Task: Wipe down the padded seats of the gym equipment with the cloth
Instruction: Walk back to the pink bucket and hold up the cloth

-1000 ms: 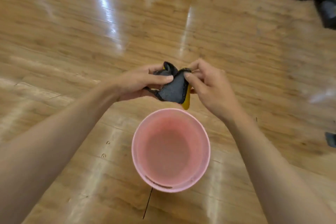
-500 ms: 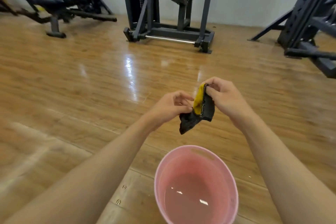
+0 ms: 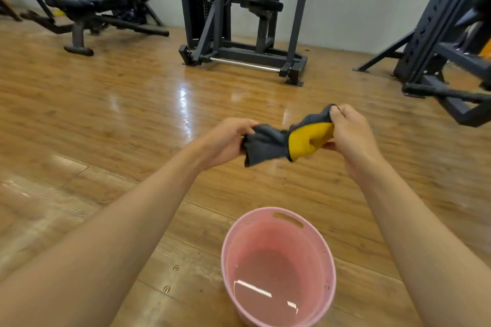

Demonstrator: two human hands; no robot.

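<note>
The cloth, grey on one face and yellow on the other, looks soft, limp and light. Judging by the water in the pink bucket, it is probably damp, so it would sag and bunch wherever it is not held. It is best taken by its ends, or gathered into a pad in one palm for wiping. It hangs stretched between the two hands, in the air above the wooden floor, just beyond the bucket. The left hand grips the grey end with curled fingers. The right hand pinches the yellow end. The padded seat stands well apart, at the far side
</note>
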